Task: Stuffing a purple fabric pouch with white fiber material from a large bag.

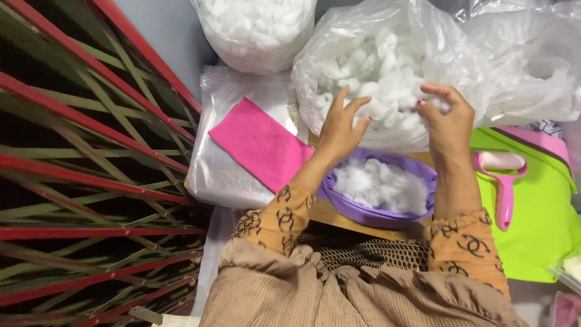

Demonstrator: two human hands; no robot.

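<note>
Cotton (387, 72) fills the big clear bag (460, 66), which lies open toward the person so both hands can reach in. The left hand (342, 130) is at the near edge of the cotton with fingers spread apart and holds nothing that I can see. The right hand (448, 124) is beside it, on the right, and its fingertips pinch together on a small tuft of cotton.

Just below the bag, between the two forearms, sits a purple bowl (375, 209), shallow and round, with loose soft cotton inside. It stands close under the hands, probably so that pieces can drop in easily. The cotton in the bag looks like small round balls, white and fluffy; the bag is thin, wrinkled plastic.

Left of the bag lies a flat pink cloth (257, 142) on a folded plastic sheet (221, 175). Right of the bag there is a green mat (538, 224) with a pink lint roller (502, 175) on it. Above-left of the bag stands a second bag (257, 30) of cotton balls.
</note>
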